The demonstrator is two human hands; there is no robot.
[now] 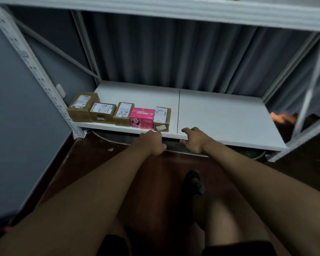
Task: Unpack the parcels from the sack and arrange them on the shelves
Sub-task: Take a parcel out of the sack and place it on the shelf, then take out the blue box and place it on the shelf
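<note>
Five parcels (118, 112) line the shelf (220, 115); left hand (152, 143) curled empty, right hand (194, 140) loosely spread

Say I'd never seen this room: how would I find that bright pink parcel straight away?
Look at the white shelf of the metal rack, in front of the grey curtain. Along its front left edge stands a row of five parcels; the pink box is fourth from the left. Its neighbours are all brown cardboard with white labels, so it is the only coloured one, with a printed picture on its front.
</note>
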